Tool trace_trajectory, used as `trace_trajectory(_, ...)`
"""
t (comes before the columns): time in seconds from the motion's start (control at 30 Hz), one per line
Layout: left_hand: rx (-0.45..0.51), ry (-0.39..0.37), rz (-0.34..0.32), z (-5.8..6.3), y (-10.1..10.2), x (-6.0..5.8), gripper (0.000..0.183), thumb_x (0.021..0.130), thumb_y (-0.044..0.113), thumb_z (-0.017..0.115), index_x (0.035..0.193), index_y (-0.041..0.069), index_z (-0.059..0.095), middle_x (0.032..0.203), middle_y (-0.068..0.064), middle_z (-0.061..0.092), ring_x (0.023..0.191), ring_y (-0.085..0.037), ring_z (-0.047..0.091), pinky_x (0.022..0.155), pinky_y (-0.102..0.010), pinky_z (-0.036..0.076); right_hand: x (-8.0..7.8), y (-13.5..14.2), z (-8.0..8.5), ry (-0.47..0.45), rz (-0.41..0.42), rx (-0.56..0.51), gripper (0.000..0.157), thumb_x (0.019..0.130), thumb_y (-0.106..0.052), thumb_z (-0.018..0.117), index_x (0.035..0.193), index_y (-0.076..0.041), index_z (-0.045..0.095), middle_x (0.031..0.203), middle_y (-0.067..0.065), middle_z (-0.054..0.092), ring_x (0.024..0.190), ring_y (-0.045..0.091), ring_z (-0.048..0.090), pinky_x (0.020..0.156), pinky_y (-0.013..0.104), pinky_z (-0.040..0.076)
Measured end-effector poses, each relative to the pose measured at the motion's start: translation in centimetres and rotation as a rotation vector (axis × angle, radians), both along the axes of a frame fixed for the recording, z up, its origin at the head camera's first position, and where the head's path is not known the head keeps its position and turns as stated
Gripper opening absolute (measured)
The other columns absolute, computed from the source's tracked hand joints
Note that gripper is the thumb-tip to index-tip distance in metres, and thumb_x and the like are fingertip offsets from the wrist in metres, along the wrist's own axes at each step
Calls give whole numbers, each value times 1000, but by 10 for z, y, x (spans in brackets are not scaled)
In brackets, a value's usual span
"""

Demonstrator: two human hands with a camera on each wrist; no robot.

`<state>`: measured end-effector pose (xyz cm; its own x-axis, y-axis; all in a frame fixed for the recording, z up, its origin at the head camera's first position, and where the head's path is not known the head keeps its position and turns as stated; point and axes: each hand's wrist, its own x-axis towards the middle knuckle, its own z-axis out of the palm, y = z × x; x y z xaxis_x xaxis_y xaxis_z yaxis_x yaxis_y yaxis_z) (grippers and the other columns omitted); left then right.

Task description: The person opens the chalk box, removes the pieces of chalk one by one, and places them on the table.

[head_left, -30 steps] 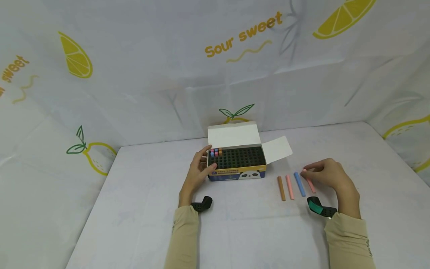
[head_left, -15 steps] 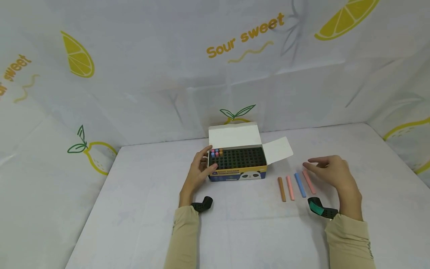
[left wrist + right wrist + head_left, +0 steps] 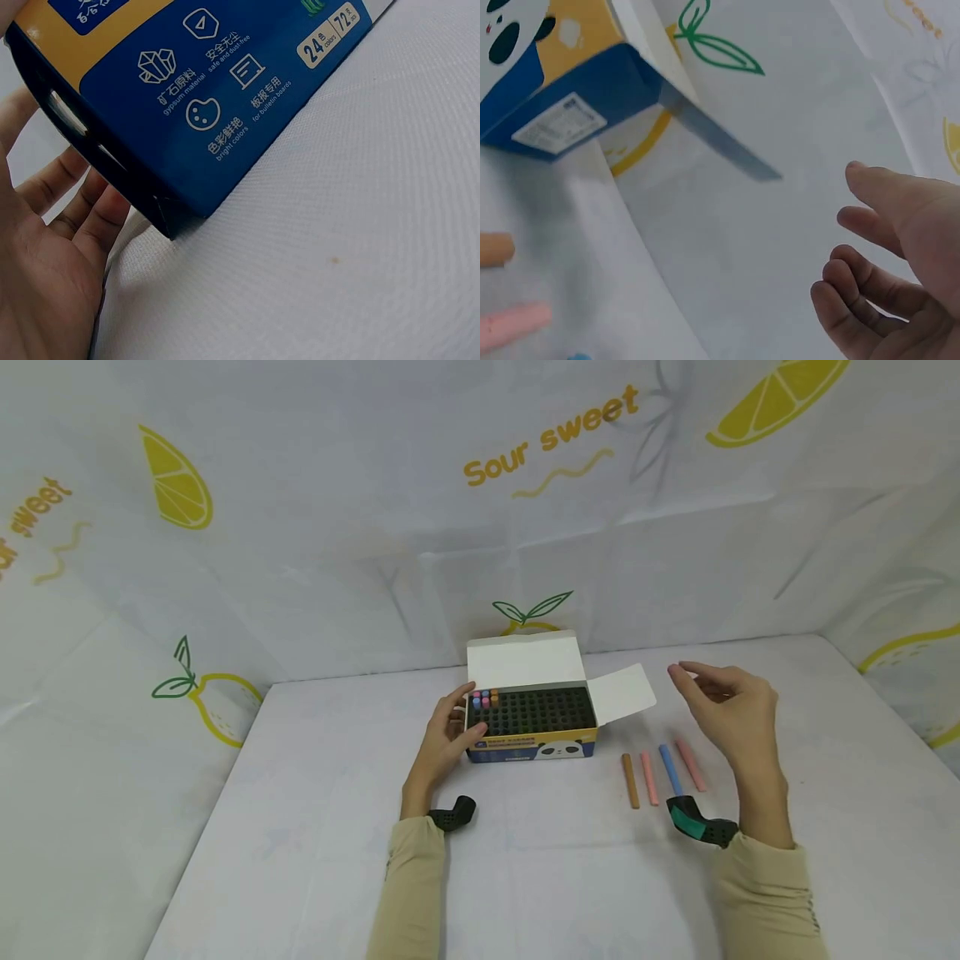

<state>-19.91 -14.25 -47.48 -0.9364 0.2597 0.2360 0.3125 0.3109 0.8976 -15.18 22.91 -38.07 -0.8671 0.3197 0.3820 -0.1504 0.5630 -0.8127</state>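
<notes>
Closest to me on my feed are two tan sleeves (image 3: pixel 408 893), one under each hand, with a black wrist camera on the left (image 3: pixel 455 815) and one with a green patch on the right (image 3: pixel 693 822), both nearer to me than the fingers. Next up the bench (image 3: pixel 547 885), four loose sticks lie side by side, all on the near side of the right fingers: a brown stick (image 3: pixel 630 781), a pink stick (image 3: pixel 649 779), a blue stick (image 3: pixel 671 768) and a darker pink stick (image 3: pixel 692 766), the last one nearest that hand.

My right hand (image 3: pixel 731 710) hangs above the bench, apart from those sticks: narrow gap between thumb and forefinger, the other fingers loosely bent. My left hand (image 3: pixel 446 739) has the left end of the panda box (image 3: pixel 517 752) in its grip, thumb at the front rim, fingers round the end.

Just beside those left fingers, six coloured ends (image 3: pixel 484 698) (pink, blue, orange) fill the box's back-left holes. The side flap (image 3: pixel 621 695) sticks out toward the right fingers, and the white lid (image 3: pixel 525 662) stands up beyond the left ones. Farthest from either hand's fingers is a lemon-print backdrop (image 3: pixel 337 527), "Sour sweet" and all.
</notes>
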Motion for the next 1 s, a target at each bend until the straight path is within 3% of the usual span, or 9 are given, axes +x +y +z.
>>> trace_trajectory(0.13,2,5,3,0,0,0,71,92,40,67,156,25,41,132,-16,49,107,-21,48,90,-36,45,-7,-26,10,143,72,-72,21,89,-9,77,108,0,79,78,-33,59,73,-12,58,74,3,46)
trace_trajectory(0.23,4,4,3,0,0,0,72,92,45,68,156,25,41,132,-15,49,107,-21,48,90,-35,45,-11,-45,15,180,145,-87,21,89,-6,76,108,2,79,83,-28,61,76,-10,59,77,3,47)
trace_trajectory(0.5,11,-1,-5,0,-1,-1,73,92,49,68,156,26,41,133,-14,48,108,-20,47,92,-35,45,-24,-95,15,184,329,-78,21,89,-5,77,108,4,78,89,18,68,76,-7,59,75,6,50)
trace_trajectory(0.63,22,0,-8,-1,-1,-2,73,92,48,68,156,26,42,134,-14,48,107,-20,47,91,-35,44,-29,-119,8,153,395,-50,22,88,-8,79,108,1,79,88,17,68,73,-1,62,70,10,51)
trace_trajectory(0.83,26,-1,-12,-3,-1,-3,74,91,51,68,156,26,42,132,-15,48,107,-19,48,91,-33,46,-32,-143,-2,116,486,-15,24,87,-9,80,109,2,79,86,16,67,73,25,70,66,19,53)
trace_trajectory(1.0,25,2,-9,-3,-2,-3,77,91,57,67,156,26,42,134,-15,48,108,-20,49,91,-33,47,-35,-155,-9,69,526,19,28,86,-11,82,111,2,78,88,16,67,78,27,69,71,26,54)
